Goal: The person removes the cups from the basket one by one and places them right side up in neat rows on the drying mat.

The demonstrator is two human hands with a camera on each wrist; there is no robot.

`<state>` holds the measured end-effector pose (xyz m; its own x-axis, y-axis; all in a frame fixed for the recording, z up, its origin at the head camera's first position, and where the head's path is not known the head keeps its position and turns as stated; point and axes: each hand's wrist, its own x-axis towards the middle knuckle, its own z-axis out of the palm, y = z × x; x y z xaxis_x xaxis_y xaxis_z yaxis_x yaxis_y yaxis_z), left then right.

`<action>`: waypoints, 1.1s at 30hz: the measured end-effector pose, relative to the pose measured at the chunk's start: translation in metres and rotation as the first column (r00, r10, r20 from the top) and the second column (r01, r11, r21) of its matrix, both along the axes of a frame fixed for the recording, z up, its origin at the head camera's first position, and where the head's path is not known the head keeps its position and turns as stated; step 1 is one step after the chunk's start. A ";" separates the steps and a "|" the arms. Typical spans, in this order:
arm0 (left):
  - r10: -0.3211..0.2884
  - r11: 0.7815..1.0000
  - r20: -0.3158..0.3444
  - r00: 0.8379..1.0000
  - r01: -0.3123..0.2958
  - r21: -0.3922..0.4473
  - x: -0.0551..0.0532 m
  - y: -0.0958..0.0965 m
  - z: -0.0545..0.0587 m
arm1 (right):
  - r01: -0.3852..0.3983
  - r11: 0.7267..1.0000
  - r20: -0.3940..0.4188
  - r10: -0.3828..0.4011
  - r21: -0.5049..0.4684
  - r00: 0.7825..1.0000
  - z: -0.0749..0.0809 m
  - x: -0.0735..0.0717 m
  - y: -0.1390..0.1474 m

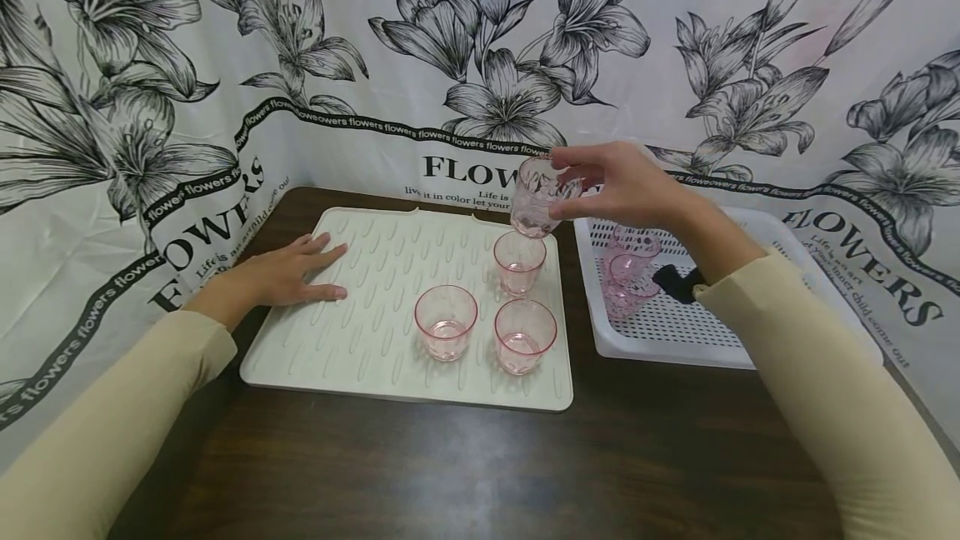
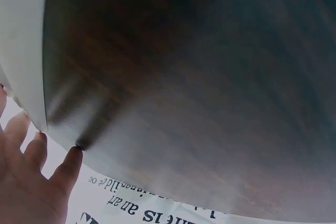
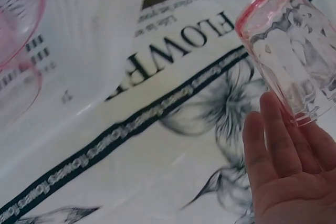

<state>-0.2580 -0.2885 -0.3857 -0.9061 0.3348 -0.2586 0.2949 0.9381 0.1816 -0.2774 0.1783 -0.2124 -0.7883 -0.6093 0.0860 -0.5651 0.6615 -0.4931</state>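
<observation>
My right hand pinches a clear drinking glass between thumb and fingers, above the back right part of a white ridged drying mat. In the right wrist view, the glass shows a pink rim at its upper left and a faceted side; the fingers touch its other end. Three pink-rimmed glasses stand upright on the mat: a back one, a front right one and a front left one. My left hand rests, fingers spread, on the mat's left edge.
Right of the mat sits a white perforated basket with several pink glasses inside. A black strap is on my right wrist. Behind everything hangs a white flower-printed cloth. Dark wooden table extends in front.
</observation>
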 end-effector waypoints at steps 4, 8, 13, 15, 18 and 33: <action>0.003 1.000 0.006 1.000 -0.003 -0.006 -0.001 -0.001 0.000 | -0.028 1.000 0.022 0.028 -0.007 0.999 -0.006 -0.003 -0.020; 0.002 1.000 0.012 1.000 -0.002 -0.003 -0.001 0.000 0.000 | -0.063 0.998 0.033 0.064 -0.026 0.997 -0.012 -0.007 -0.037; 0.003 1.000 0.016 1.000 -0.003 0.003 0.000 0.001 0.001 | -0.077 0.996 0.037 0.079 -0.036 0.996 -0.023 -0.012 -0.053; 0.005 1.000 0.016 1.000 -0.005 0.002 0.000 0.001 0.002 | -0.076 0.997 0.042 0.077 -0.025 0.996 -0.027 -0.014 -0.059; 0.007 1.000 0.015 1.000 -0.007 0.000 0.000 0.002 0.002 | -0.076 0.997 0.062 0.077 -0.010 0.995 -0.033 -0.016 -0.067; 0.000 1.000 -0.001 1.000 0.000 0.000 0.001 0.002 0.002 | -0.126 0.978 0.120 0.107 0.164 0.987 -0.061 -0.019 -0.107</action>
